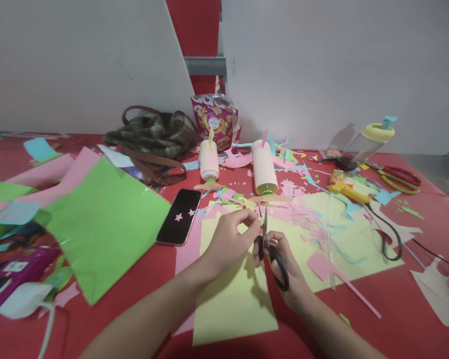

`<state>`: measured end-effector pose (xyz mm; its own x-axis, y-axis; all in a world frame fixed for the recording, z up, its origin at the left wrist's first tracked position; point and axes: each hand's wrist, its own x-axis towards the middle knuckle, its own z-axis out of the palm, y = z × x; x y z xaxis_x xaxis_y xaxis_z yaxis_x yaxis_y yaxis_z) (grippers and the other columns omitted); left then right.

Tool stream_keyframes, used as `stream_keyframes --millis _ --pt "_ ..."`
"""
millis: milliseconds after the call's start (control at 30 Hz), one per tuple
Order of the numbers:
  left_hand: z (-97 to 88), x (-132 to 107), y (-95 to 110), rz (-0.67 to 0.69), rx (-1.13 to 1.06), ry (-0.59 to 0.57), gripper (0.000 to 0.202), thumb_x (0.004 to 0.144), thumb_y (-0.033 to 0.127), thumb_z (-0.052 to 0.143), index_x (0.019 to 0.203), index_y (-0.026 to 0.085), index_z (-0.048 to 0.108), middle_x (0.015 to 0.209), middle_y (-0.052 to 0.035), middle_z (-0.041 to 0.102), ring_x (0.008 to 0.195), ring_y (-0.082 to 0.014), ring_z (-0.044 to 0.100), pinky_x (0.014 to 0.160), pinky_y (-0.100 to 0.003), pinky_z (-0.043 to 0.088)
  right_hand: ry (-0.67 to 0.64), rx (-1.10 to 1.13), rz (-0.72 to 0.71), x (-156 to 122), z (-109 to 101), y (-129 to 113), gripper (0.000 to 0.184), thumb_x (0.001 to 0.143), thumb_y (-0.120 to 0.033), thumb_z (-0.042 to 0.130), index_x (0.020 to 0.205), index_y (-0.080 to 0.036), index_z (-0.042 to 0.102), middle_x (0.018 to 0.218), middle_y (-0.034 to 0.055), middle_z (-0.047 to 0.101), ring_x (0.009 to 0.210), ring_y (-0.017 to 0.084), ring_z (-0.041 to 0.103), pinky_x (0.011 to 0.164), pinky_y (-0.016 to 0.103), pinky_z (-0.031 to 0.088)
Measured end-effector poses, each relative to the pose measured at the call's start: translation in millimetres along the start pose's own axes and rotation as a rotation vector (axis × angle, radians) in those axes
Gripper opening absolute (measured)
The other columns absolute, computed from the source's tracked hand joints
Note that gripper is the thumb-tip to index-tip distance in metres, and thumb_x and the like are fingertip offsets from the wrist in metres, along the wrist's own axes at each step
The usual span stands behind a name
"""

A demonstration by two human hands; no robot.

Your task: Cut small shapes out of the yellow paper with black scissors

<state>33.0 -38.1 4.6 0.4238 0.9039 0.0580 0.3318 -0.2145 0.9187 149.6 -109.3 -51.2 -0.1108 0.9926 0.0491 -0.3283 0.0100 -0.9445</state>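
My right hand [284, 262] grips black-handled scissors [270, 249], blades pointing up and away from me. My left hand [230, 239] pinches a tiny scrap of paper at the blade tips; the scrap is too small to make out. Both hands hover over a pale yellow paper sheet [232, 304] lying on the red table [359, 319]. Just beyond the hands stand two paper-wrapped bottles, a small one [209, 160] and a larger one [264, 167], each with a green cap and paper fins.
A black phone [179, 216] with two pink stars lies left of my hands. Green paper [105, 222] and pink paper cover the left. A yellow glue gun [346, 190], red scissors [398, 178], a clear bottle [364, 142], a plaid bag [153, 134] and a snack packet [215, 119] lie behind, among paper scraps.
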Motion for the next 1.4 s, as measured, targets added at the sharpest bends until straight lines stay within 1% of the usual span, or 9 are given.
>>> stream_keyframes --millis 167,300,567,667,833,1167,1400 --pt "3.3 -2 3 -0.016 -0.006 0.018 0.019 0.075 0.020 0.041 0.055 0.017 0.043 0.051 0.0038 0.049 0.056 -0.0099 0.050 0.057 -0.021 0.038 0.017 -0.017 -0.003 0 1 0 0.031 0.073 -0.048 0.046 0.090 -0.026 0.034 0.080 0.0016 0.045 0.064 0.016 0.043 0.059 0.029 0.034" --pt "2.9 -2 3 -0.011 -0.011 0.012 0.019 0.074 0.019 0.042 0.055 0.017 0.043 0.049 0.0042 0.049 0.054 -0.0101 0.050 0.057 -0.021 0.039 0.017 -0.021 -0.005 1 2 -2 0.031 0.073 -0.049 0.046 0.089 -0.026 0.034 0.079 0.0016 0.046 0.064 0.015 0.043 0.060 0.029 0.034" --pt "1.1 -1 0 0.010 0.010 0.001 0.018 0.074 0.017 0.042 0.056 0.016 0.044 0.053 0.0037 0.050 0.056 -0.0091 0.048 0.060 -0.020 0.037 0.024 -0.037 0.022 -1 0 -1 0.033 0.072 -0.050 0.046 0.090 -0.025 0.034 0.078 0.0017 0.045 0.064 0.016 0.042 0.060 0.029 0.035" --pt "1.4 -1 -1 0.011 -0.003 -0.010 0.018 0.075 0.016 0.041 0.057 0.016 0.044 0.053 0.0039 0.050 0.056 -0.0089 0.047 0.060 -0.019 0.037 0.026 -0.018 0.019 0 0 0 0.031 0.073 -0.049 0.046 0.089 -0.025 0.034 0.077 0.0015 0.044 0.062 0.016 0.042 0.058 0.029 0.036" --pt "-0.3 0 -1 0.024 0.000 -0.013 0.017 0.074 0.015 0.041 0.057 0.016 0.045 0.057 0.0035 0.050 0.058 -0.0082 0.047 0.060 -0.018 0.036 0.010 0.029 0.024 1 1 -1 0.028 0.074 -0.046 0.047 0.088 -0.026 0.035 0.075 0.0002 0.043 0.059 0.014 0.041 0.057 0.028 0.036" --pt "-8.6 2 3 0.041 0.040 -0.073 0.018 0.074 0.018 0.041 0.058 0.015 0.047 0.059 0.0031 0.050 0.059 -0.0090 0.047 0.059 -0.019 0.036 0.006 0.059 0.055 -1 1 -2 0.027 0.073 -0.044 0.049 0.088 -0.026 0.035 0.074 0.0005 0.045 0.057 0.013 0.038 0.055 0.028 0.034" --pt "-12.6 4 4 0.050 0.107 -0.110 0.019 0.074 0.017 0.039 0.056 0.015 0.046 0.057 0.0034 0.048 0.058 -0.0092 0.045 0.058 -0.020 0.036 0.015 0.068 0.083 -1 2 -2 0.031 0.070 -0.045 0.052 0.086 -0.026 0.035 0.073 -0.0003 0.045 0.054 0.013 0.039 0.052 0.027 0.033"
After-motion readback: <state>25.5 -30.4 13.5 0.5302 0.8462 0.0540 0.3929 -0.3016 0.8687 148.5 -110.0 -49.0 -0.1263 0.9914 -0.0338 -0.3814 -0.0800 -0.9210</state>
